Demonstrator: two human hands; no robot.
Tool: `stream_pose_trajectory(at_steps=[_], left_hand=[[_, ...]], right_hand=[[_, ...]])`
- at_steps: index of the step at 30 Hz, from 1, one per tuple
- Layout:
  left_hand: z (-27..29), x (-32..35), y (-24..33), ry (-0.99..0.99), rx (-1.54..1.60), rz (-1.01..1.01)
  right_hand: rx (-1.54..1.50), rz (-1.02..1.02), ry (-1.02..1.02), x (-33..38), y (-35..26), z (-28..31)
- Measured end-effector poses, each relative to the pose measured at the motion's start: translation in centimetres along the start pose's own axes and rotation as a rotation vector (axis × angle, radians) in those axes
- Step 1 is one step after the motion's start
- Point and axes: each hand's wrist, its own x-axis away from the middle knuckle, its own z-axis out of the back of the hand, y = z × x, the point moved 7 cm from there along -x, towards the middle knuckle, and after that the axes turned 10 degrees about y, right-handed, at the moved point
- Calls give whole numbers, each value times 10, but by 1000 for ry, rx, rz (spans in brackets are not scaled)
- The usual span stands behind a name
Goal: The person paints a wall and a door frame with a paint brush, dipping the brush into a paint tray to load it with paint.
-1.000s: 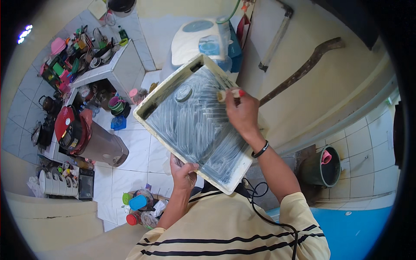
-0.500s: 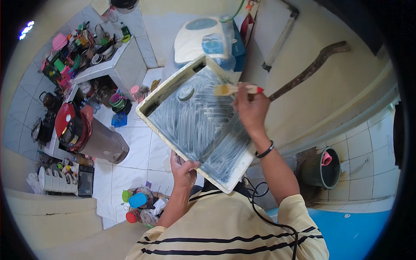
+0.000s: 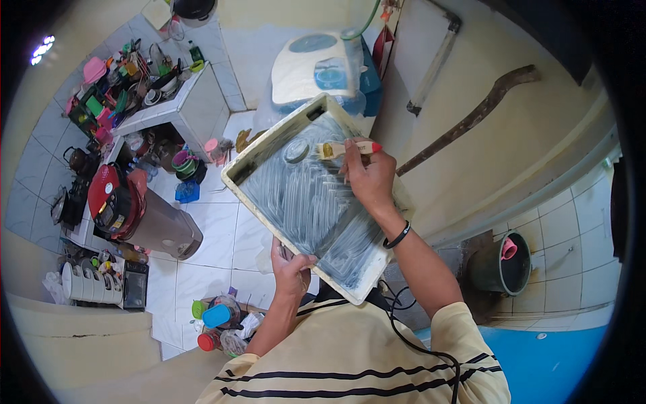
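A shallow rectangular tray (image 3: 274,138) with a cream rim is tilted in front of me. Streaky white brush marks cover its grey inner face, and a raised round ring stands near the upper part. My left hand (image 3: 293,275) grips the tray's lower left edge, thumb on the rim, the other fingers partly hidden underneath. In my right hand (image 3: 373,178) is a paintbrush (image 3: 330,151) with a pale, red-tipped handle. Its brush end lies just right of the ring, over the streaked face; whether the bristles touch it is hard to tell.
Beyond the tray stands a white and blue washing machine (image 3: 313,64). To the left are a tall brown dispenser with a red lid (image 3: 158,219) and a cluttered tiled counter (image 3: 202,101). Lidded jars (image 3: 217,315) sit near my left forearm; a dark bucket (image 3: 501,269) stands at right.
My right hand has moved the paintbrush left and slightly down, closer to the ring. The tray has shifted a little right and down with my left hand still holding it.
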Motion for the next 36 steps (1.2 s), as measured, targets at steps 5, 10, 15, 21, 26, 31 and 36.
stream_pose_trajectory(at_steps=[5,10,15,21,26,31,36], left_hand=[[4,-1,-1,43,39,0],[-1,2,2,-1,5,-18],[-3,4,-1,-2,-7,-21],[4,1,1,25,20,4],[9,3,0,4,-2,-4],[-4,8,2,-10,6,-5],[4,1,-1,-17,70,28]], right_hand=[[-213,-200,133,-13,18,25],[230,179,160,-28,1,33],[192,312,145,-19,-11,10],[-201,-184,33,-21,11,9],[253,202,146,-34,-9,28],[167,239,109,-30,-7,4],[-219,-146,18,-29,5,-1]])
